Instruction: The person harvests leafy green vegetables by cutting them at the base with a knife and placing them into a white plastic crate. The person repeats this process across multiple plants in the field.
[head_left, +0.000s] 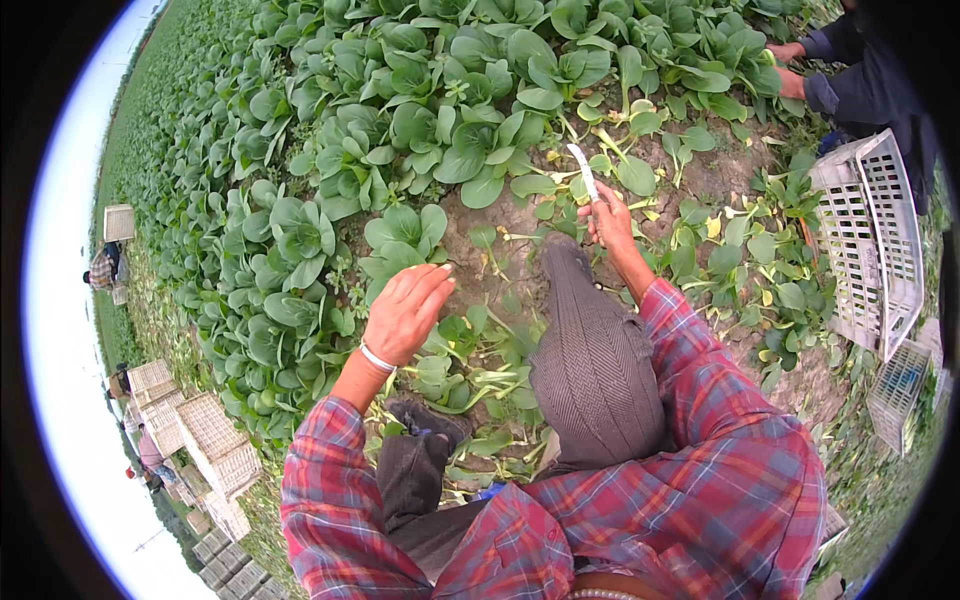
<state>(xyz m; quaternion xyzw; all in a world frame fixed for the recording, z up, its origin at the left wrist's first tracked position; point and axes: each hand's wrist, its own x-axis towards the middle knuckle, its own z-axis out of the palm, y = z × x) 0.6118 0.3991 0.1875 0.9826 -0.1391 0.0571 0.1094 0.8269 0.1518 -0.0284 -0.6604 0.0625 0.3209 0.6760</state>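
In my right hand (609, 219) is a knife (583, 166) with a short, slightly curved pale blade, pointing up and away over cut leaves. My left hand (409, 311), palm down with fingers stretched out, holds nothing that I can see; its thumb is hidden. Just beyond its fingertips grows a bok choy plant (405, 238), rooted at the edge of the bare soil (469, 281). Trimmed leaves (487, 386) lie on the ground between my knees, and more loose leaves (637, 176) are scattered below the knife.
Dense rows of bok choy (420, 112) spread ahead and left. At right stands a white plastic crate (855, 247) by a leaf pile (780, 277), with another crate (896, 394) behind. A co-worker's hands (789, 79) touch plants at upper right. Stacked crates (217, 435) and people stand far left.
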